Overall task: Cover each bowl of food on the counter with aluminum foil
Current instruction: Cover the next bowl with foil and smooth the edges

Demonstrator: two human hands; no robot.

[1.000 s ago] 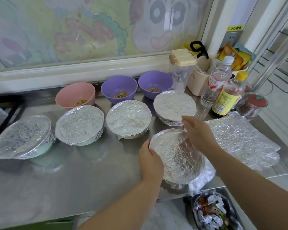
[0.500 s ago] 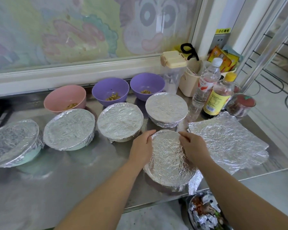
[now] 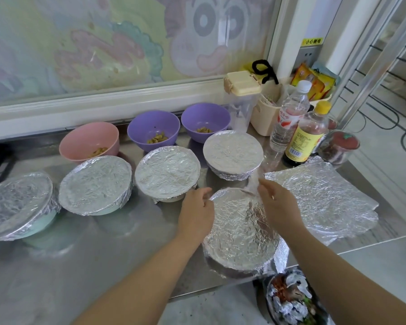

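Observation:
The nearest bowl (image 3: 239,238) stands at the counter's front edge with crinkled foil over its top. My left hand (image 3: 196,212) curls its fingers round the foil at the far left rim. My right hand (image 3: 278,206) pinches a raised foil flap (image 3: 253,182) at the far rim. Several other foil-covered bowls stand in a row: (image 3: 19,202), (image 3: 95,184), (image 3: 167,172), (image 3: 232,153). Behind them a pink bowl (image 3: 89,141) and two purple bowls (image 3: 154,127), (image 3: 205,118) stand uncovered with a little food in each.
Loose foil sheets (image 3: 324,198) lie on the counter to the right. Two bottles (image 3: 288,120), (image 3: 305,137), a jar (image 3: 340,146) and a lidded container (image 3: 242,99) crowd the back right. A bin with foil scraps (image 3: 291,299) sits below the counter edge.
My left hand slid from the bowl's near left side up to its far left rim. My right hand came down onto the far rim and now lifts a foil flap.

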